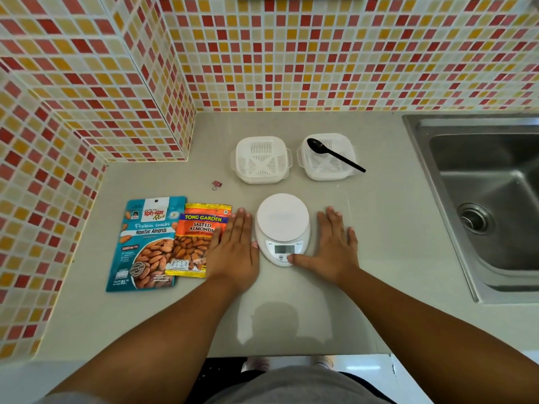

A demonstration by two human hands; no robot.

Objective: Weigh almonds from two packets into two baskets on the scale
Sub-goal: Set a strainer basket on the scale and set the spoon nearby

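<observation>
A white kitchen scale (282, 225) with a bare round platter stands mid-counter. My left hand (234, 252) lies flat just left of it, covering the right edge of an orange salted-almonds packet (197, 240). A blue roasted-almonds packet (148, 243) lies further left, partly under the orange one. My right hand (332, 246) lies flat on the counter right of the scale, its thumb tip touching the scale's front by the display. Two white slotted baskets sit behind the scale: the left basket (261, 160) holds nothing, the right basket (328, 157) has a black spoon (334, 154) lying across it.
A small pink binder clip (216, 184) lies on the counter left of the baskets. A steel sink (490, 199) fills the right side. Tiled walls close the back and left, with a tiled corner (175, 135) jutting out behind the packets. The counter's front edge (291, 355) is near my body.
</observation>
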